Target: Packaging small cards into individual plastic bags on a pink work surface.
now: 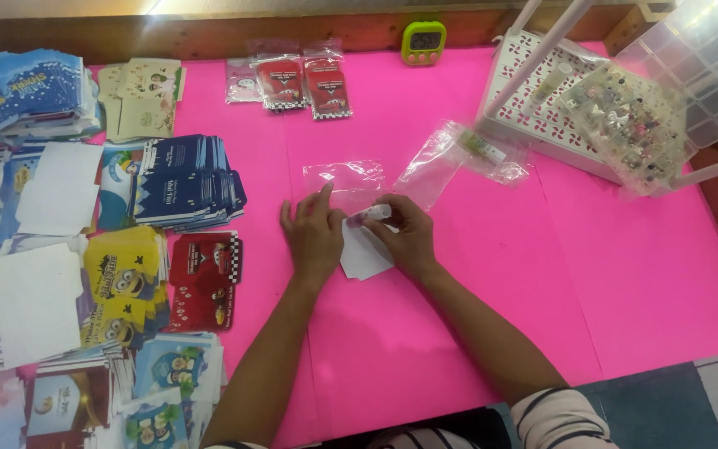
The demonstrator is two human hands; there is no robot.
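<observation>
While both hands (359, 233) meet — fingers curled, pinching small tube (369, 215), white card (365, 254) beneath.

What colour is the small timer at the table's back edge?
Lime green timer, seen in the head view.

Packing workbench: pink table (625, 274), stacked printed cards (184, 179), clear bags (459, 158).

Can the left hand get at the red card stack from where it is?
Probably yes: the left hand lies flat just right of the red card stack, with only bare pink table between.
</observation>
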